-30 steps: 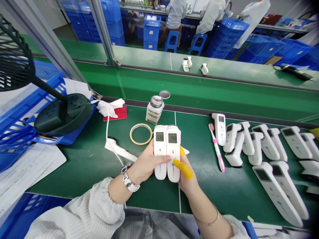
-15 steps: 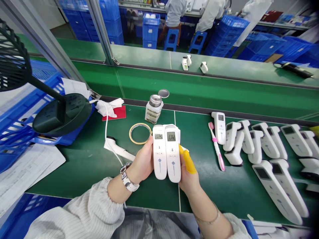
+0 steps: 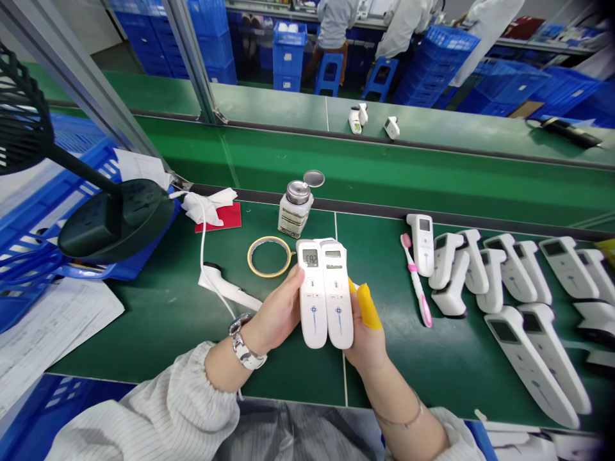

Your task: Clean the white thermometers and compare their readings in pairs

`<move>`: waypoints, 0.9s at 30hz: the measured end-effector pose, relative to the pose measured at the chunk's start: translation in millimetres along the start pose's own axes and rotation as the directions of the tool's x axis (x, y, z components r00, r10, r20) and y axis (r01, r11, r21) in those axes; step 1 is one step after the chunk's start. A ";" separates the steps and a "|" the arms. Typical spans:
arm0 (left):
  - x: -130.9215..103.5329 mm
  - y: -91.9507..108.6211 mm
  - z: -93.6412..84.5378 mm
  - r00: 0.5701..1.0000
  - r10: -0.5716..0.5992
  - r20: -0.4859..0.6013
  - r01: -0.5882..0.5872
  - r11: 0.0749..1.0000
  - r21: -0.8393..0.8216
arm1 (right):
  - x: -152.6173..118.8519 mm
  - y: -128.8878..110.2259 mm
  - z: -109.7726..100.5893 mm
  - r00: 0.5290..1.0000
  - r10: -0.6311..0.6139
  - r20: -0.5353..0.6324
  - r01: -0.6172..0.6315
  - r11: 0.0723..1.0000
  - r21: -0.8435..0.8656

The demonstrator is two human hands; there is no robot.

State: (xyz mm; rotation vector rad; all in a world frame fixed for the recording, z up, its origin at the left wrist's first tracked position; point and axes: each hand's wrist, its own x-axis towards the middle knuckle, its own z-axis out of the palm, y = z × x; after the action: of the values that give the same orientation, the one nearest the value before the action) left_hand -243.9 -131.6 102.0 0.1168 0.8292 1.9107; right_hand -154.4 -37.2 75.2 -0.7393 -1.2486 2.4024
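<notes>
Two white infrared thermometers stand side by side in front of me, screens facing up at me. My left hand [image 3: 281, 310] is closed around the left thermometer [image 3: 314, 326], whose display shows dark characters. Closed on the right thermometer [image 3: 340, 326] is my right hand [image 3: 366, 333], with a yellow cover on one finger. The right display shows dashes. The backs of both thermometers, and the fingers behind them, are hidden. Just beyond lie a roll of tape [image 3: 250, 257] and a white dispenser bottle [image 3: 294, 214] with its metal lid up.
Several thermometers [image 3: 516, 365] lie at the right, beside a pink toothbrush [image 3: 417, 282]. A corded white device [image 3: 225, 288] lies left of my hands. A dark green fan [image 3: 115, 218], papers [image 3: 72, 320] and a blue basket [image 3: 106, 166] fill the left. People sit across the far bench.
The right thermometer's display has gone from characters to dashes. Both thermometers have shifted slightly right and their tops lean a little differently. My hands keep hold of them.
</notes>
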 end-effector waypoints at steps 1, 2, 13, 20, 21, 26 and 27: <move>-0.8 -0.3 -0.9 1.000 0.009 0.010 -0.009 1.000 0.015 | -0.1 -0.9 0.2 1.000 -0.004 0.009 0.004 1.000 -0.002; -1.6 -0.3 -1.4 1.000 0.012 0.025 -0.013 0.999 0.033 | -0.1 -2.0 0.4 1.000 -0.006 0.025 0.006 1.000 -0.002; -3.4 1.5 1.0 0.995 0.000 0.098 -0.010 0.994 0.107 | -0.6 -4.5 0.5 1.000 -0.012 0.004 0.012 0.999 0.047; -0.2 1.6 3.2 0.995 -0.048 0.086 0.050 0.998 -0.025 | 0.6 -2.9 0.4 1.000 -0.023 -0.002 0.023 1.000 0.005; 0.0 1.6 3.2 0.994 -0.050 0.096 0.054 0.998 -0.042 | 0.7 -3.3 0.9 1.000 -0.025 0.007 0.025 1.000 0.013; 1.3 1.0 2.6 0.998 -0.038 0.046 0.043 0.994 -0.100 | 0.6 -2.6 1.8 0.998 -0.049 0.039 0.048 0.998 0.041; 1.4 1.0 2.9 0.999 -0.035 0.023 0.037 0.994 -0.101 | 0.5 -1.7 1.4 0.998 -0.051 0.029 0.050 0.998 0.036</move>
State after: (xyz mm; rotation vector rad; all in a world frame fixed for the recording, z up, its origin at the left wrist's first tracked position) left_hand -244.1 -129.2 104.4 0.0594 0.7142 1.9110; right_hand -155.6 -36.8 77.1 -0.6559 -1.2181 2.3968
